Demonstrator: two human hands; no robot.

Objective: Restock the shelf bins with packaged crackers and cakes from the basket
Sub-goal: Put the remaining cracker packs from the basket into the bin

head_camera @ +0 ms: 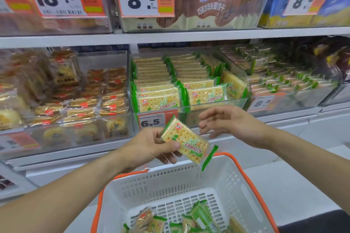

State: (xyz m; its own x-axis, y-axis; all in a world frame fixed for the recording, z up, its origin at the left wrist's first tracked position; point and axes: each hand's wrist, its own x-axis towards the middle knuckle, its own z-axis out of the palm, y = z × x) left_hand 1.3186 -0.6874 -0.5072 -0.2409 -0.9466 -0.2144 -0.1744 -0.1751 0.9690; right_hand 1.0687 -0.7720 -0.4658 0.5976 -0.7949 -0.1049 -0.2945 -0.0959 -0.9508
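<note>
My left hand [151, 147] grips a green-edged cracker packet [187, 141] above the white basket [236, 181], tilted with its long end down to the right. My right hand [233, 123] hovers open just right of the packet, fingers spread toward it, holding nothing. Straight behind both hands stands the clear shelf bin [217, 105] filled with rows of the same green cracker packets [159, 100]. In the basket bottom lie several more green packets [200, 215] and a brown cake packet [144, 219].
A clear bin of brown cake packets [81, 108] sits to the left, another green-packet bin [284, 81] to the right. The upper shelf holds chocolate wafer packs [214, 5] and price cards. The basket has an orange rim and handle [253, 179].
</note>
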